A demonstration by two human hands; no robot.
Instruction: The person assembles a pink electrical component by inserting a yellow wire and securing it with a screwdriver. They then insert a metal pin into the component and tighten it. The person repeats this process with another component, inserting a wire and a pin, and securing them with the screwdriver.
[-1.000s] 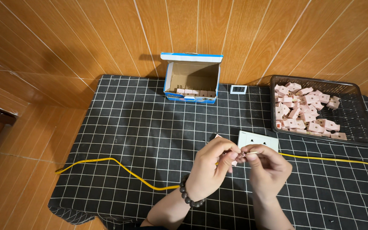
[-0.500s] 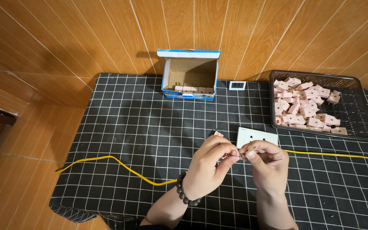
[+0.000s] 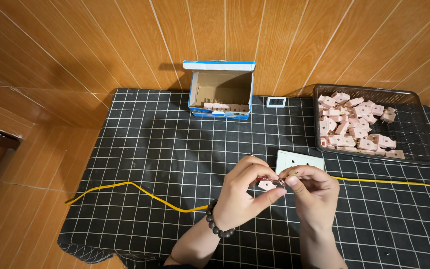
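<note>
My left hand [image 3: 245, 194], with a dark bead bracelet at the wrist, pinches a small pink plastic plug part [image 3: 265, 185] between thumb and fingers. My right hand [image 3: 312, 192] meets it fingertip to fingertip and grips the same small piece from the right side. Both hands hover low over the black gridded mat [image 3: 165, 164]. A white socket plate [image 3: 299, 160] lies flat just behind my fingers. A yellow cable [image 3: 140, 189] runs across the mat and passes under my hands.
An open blue and white cardboard box [image 3: 220, 89] with pink parts stands at the back. A black wire basket [image 3: 374, 122] holds several pink parts at the right. A small white display [image 3: 276, 101] sits between them. Wooden panels surround the mat.
My hands stay together on the small pink part, with only slight finger shifts. The view has moved a little.
</note>
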